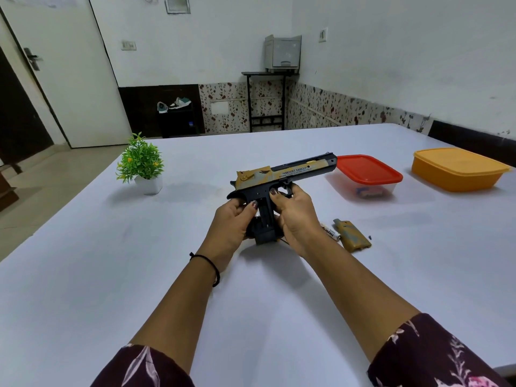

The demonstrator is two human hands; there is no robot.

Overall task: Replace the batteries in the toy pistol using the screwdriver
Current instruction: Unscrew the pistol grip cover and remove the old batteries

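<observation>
A black and gold toy pistol [284, 174] is held upright above the white table [111, 275], barrel pointing right. My left hand [231, 222] grips the back and bottom of its black handle. My right hand [293, 216] grips the front of the handle, thumb by the trigger guard. On the table just right of my right hand lie a white battery [331, 232], the gold grip cover [352, 235] and a tiny dark screw [370, 236]. A thin tip, maybe the screwdriver [284, 241], peeks out below my right hand.
A small potted plant [142, 164] stands at the left. A clear box with a red lid [368, 171] sits right of the pistol's muzzle, and an orange lidded box [458, 169] is further right near the table's edge.
</observation>
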